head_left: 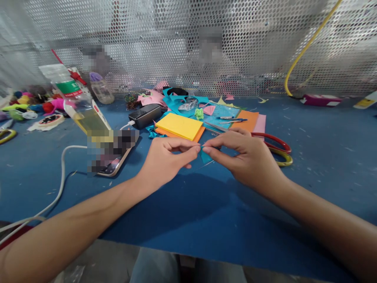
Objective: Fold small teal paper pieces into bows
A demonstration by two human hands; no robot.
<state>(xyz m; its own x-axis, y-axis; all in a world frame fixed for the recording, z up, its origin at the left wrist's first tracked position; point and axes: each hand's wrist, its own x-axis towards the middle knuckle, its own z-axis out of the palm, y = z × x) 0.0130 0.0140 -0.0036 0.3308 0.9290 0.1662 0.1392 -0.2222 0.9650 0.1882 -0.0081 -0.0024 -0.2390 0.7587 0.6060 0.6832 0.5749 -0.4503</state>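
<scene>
A small piece of blue paper (205, 156) is held above the table between my two hands. My left hand (172, 155) is closed, thumb and forefinger pinching the paper's left edge. From the other side my right hand (243, 151) pinches the same piece, fingertips nearly touching those of the left. My fingers cover much of the paper, so its full shape is hidden. Just beyond lies a stack of yellow paper (179, 125) on orange sheets. Scissors with red and yellow handles (281, 151) lie partly hidden behind my right hand.
Left of my hands are a phone (118, 157), a white cable (62, 177), a black device (145, 115) and a leaning bottle (79, 104). Blue paper scraps (173, 100), pens (232, 120) and orange paper (249, 119) lie farther back. A perforated metal screen (250, 47) borders the blue table (188, 220).
</scene>
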